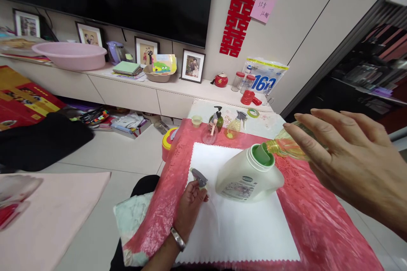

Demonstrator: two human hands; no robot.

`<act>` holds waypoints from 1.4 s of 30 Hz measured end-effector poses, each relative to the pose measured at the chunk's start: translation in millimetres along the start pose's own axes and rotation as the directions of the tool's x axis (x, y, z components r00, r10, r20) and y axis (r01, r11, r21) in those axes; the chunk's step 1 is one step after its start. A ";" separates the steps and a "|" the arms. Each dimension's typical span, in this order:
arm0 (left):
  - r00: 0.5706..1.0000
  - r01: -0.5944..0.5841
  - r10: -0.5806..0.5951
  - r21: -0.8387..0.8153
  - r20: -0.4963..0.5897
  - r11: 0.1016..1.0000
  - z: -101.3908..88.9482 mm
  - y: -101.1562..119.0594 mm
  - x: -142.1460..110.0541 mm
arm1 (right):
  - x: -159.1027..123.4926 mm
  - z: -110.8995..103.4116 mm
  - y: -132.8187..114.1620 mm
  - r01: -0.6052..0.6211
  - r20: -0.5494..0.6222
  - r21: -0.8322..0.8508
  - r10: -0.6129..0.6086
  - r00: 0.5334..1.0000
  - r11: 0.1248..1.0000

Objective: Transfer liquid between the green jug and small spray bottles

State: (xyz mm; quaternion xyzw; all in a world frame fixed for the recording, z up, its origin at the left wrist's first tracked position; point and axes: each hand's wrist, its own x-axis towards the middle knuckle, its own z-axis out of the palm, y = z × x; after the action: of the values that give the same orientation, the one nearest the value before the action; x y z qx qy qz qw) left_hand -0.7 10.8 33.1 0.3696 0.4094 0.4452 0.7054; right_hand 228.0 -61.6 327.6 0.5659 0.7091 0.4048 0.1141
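Observation:
My left hand [190, 207], with a silver bracelet at the wrist, pinches a grey spray nozzle [199, 177] whose thin clear tube hangs over the white scallop-edged mat [254, 230]. On the mat stands a large pale jug [232, 182] with its green-rimmed mouth uncapped. My right hand [346, 152] is around a clear bottle [291, 144] of yellowish liquid. That bottle is tipped nearly level, its neck at the jug's opening. Its far end is hidden behind my fingers.
Behind the mat stand a clear pump bottle [210, 133], a dark green pump bottle [219, 120], a yellow spray bottle [234, 127] and a small cup [196, 121]. Green tape [253, 113] lies farther back. A red cloth [330, 220] covers the table; a low cabinet [127, 95] stands beyond.

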 end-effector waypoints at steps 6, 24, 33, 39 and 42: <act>1.000 -0.001 0.001 0.003 0.010 1.000 -1.7 -4.0 -0.3 | 2.3 -2.2 -0.6 0.032 -0.041 -0.016 -0.033 0.999 0.999; 1.000 -0.001 0.001 0.010 0.003 1.000 0.0 0.8 -1.1 | 12.7 -8.4 -3.4 0.085 -0.121 -0.031 -0.088 0.989 0.996; 1.000 0.001 -0.001 0.011 -0.006 1.000 1.3 4.1 -2.2 | 13.7 -8.0 -2.0 0.123 -0.130 -0.080 -0.132 0.983 0.989; 1.000 -0.002 0.002 0.003 -0.003 1.000 0.6 1.9 -2.5 | 15.9 -9.3 -0.4 0.156 -0.103 -0.115 -0.168 0.980 0.981; 1.000 -0.005 0.005 0.001 0.003 1.000 0.5 1.7 -2.5 | 14.9 -11.0 -0.6 0.152 -0.104 -0.107 -0.163 0.981 0.983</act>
State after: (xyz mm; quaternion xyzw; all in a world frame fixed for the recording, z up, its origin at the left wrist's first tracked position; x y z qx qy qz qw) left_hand -1.5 9.0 35.4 0.3718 0.4077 0.4461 0.7047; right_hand 215.7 -53.2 338.8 0.4781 0.7360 0.4602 0.1337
